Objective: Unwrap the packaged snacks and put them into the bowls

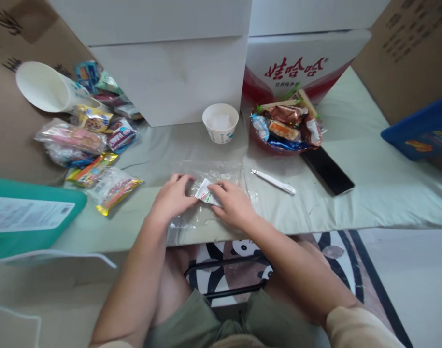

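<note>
A: Both hands pinch the small sachet [205, 192], left hand [172, 197] and right hand [233, 204] at opposite ends, over the clear bag [209, 174].

B: Step?

A: Prob. tearing it open (judging by grip). Next needs a firm pull apart; pen [273, 181] lies right of the grip.

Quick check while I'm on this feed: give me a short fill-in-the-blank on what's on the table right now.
1. Both hands, left hand and right hand, rest on a clear ____ bag.
2. The white pen lies on the table between that bag and the black ____.
3. The red bowl is filled with ____.

Missing words: plastic; phone; snacks
</note>
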The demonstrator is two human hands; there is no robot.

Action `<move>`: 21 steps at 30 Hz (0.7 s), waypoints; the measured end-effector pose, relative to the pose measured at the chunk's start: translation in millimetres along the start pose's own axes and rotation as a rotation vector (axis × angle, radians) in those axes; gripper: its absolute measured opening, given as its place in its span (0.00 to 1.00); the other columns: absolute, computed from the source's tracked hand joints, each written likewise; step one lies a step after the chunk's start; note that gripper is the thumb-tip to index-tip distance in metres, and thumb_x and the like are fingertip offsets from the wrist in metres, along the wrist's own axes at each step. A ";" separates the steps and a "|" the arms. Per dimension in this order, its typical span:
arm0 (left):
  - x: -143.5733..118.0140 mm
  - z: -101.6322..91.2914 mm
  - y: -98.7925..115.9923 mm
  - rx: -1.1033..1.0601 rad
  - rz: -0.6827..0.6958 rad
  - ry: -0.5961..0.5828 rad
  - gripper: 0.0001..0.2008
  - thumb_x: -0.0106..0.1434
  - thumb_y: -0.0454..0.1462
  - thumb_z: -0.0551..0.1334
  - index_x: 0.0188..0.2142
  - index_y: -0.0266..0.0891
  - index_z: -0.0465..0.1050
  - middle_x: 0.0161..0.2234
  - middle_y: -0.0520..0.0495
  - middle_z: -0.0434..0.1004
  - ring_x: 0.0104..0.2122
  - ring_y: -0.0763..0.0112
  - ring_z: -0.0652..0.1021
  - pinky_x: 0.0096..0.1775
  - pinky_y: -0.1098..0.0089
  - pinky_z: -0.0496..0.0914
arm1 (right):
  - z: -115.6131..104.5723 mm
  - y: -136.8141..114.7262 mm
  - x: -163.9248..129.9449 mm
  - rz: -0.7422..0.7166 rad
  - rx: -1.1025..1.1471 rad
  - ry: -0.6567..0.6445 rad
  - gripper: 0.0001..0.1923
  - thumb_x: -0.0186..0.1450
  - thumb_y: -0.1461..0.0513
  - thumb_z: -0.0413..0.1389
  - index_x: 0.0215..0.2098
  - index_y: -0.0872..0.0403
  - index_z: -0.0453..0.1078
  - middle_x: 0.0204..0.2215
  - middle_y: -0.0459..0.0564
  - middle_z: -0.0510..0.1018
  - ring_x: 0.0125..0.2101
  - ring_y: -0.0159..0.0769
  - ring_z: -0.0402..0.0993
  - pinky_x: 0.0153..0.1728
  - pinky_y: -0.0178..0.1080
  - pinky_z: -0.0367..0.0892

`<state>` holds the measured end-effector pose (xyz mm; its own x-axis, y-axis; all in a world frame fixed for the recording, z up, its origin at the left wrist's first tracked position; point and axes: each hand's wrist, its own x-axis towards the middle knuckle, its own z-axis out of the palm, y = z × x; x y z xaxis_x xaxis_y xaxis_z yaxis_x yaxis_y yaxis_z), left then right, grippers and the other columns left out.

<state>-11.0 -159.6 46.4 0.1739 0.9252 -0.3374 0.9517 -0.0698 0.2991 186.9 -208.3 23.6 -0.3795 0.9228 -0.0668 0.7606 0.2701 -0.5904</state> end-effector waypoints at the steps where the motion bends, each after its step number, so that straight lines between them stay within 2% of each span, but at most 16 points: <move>1: 0.4 0.1 -0.5 0.001 0.003 0.003 0.30 0.59 0.43 0.64 0.61 0.41 0.71 0.60 0.37 0.69 0.55 0.46 0.78 0.58 0.54 0.72 | -4.1 4.6 2.3 0.013 0.070 0.003 0.25 0.66 0.63 0.62 0.62 0.50 0.70 0.59 0.58 0.76 0.59 0.49 0.73 0.60 0.52 0.69; 4: 2.0 0.0 -1.8 -0.006 0.001 -0.001 0.30 0.59 0.46 0.64 0.60 0.41 0.71 0.59 0.38 0.69 0.52 0.47 0.79 0.55 0.54 0.73 | -18.4 21.5 2.8 0.008 0.311 0.052 0.22 0.65 0.63 0.63 0.58 0.51 0.74 0.55 0.56 0.80 0.55 0.45 0.77 0.57 0.48 0.72; 6: 3.3 -0.6 -2.0 -0.007 -0.008 -0.021 0.30 0.59 0.47 0.63 0.60 0.41 0.70 0.60 0.38 0.68 0.51 0.48 0.79 0.54 0.54 0.73 | -25.3 31.7 -3.7 -0.003 0.447 0.150 0.18 0.66 0.61 0.61 0.55 0.50 0.76 0.51 0.53 0.83 0.49 0.42 0.80 0.51 0.45 0.75; 9: 4.6 -2.4 -1.5 0.005 -0.014 -0.054 0.32 0.59 0.46 0.63 0.62 0.41 0.68 0.62 0.38 0.67 0.53 0.48 0.79 0.56 0.54 0.72 | -34.2 41.0 -21.3 0.048 0.598 0.447 0.14 0.66 0.56 0.58 0.48 0.50 0.79 0.40 0.50 0.86 0.36 0.38 0.82 0.38 0.41 0.76; 12: 3.7 -4.8 -1.3 0.007 -0.008 -0.071 0.32 0.60 0.47 0.62 0.63 0.40 0.67 0.63 0.37 0.66 0.54 0.48 0.78 0.57 0.54 0.71 | -57.3 46.8 -39.4 0.142 0.639 0.739 0.14 0.66 0.54 0.60 0.45 0.53 0.78 0.38 0.50 0.86 0.33 0.36 0.81 0.36 0.39 0.76; 14: 2.3 -6.3 -1.3 -0.003 -0.008 -0.082 0.32 0.60 0.47 0.62 0.63 0.41 0.67 0.62 0.38 0.66 0.55 0.48 0.78 0.57 0.55 0.71 | -88.4 54.7 -46.0 0.174 0.559 0.925 0.14 0.65 0.57 0.60 0.45 0.55 0.78 0.39 0.52 0.85 0.36 0.37 0.81 0.39 0.41 0.76; 16: 1.0 -7.4 -1.3 -0.011 -0.014 -0.088 0.32 0.60 0.47 0.61 0.63 0.41 0.67 0.62 0.38 0.66 0.56 0.48 0.77 0.57 0.55 0.71 | -129.8 68.4 -45.2 0.179 0.366 1.183 0.12 0.63 0.61 0.59 0.42 0.58 0.79 0.37 0.54 0.85 0.35 0.39 0.81 0.40 0.43 0.75; 17: 0.7 -7.8 -1.2 -0.012 -0.017 -0.089 0.32 0.60 0.46 0.61 0.63 0.41 0.67 0.61 0.38 0.66 0.56 0.47 0.77 0.57 0.55 0.71 | -151.5 77.0 -41.5 0.169 0.240 1.237 0.13 0.64 0.63 0.58 0.44 0.59 0.80 0.38 0.55 0.85 0.37 0.40 0.82 0.41 0.44 0.75; 19: 0.6 -8.4 -0.7 -0.011 -0.017 -0.088 0.32 0.59 0.47 0.61 0.62 0.42 0.67 0.62 0.38 0.66 0.57 0.47 0.76 0.56 0.55 0.71 | -190.1 94.2 -28.1 0.188 0.029 1.250 0.17 0.64 0.68 0.54 0.48 0.60 0.79 0.43 0.57 0.85 0.43 0.41 0.83 0.46 0.44 0.74; 21: 1.2 -8.9 -0.1 -0.010 -0.021 -0.094 0.32 0.59 0.47 0.61 0.62 0.43 0.67 0.62 0.38 0.66 0.56 0.47 0.77 0.55 0.54 0.72 | -215.0 106.6 -9.4 0.294 -0.090 1.138 0.20 0.65 0.71 0.53 0.52 0.62 0.79 0.47 0.60 0.84 0.44 0.40 0.82 0.46 0.41 0.72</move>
<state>-13.1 -155.2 53.9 0.1777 0.8874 -0.4254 0.9528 -0.0470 0.3001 384.8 -129.1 134.2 0.4706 0.6544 0.5919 0.7920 -0.0175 -0.6103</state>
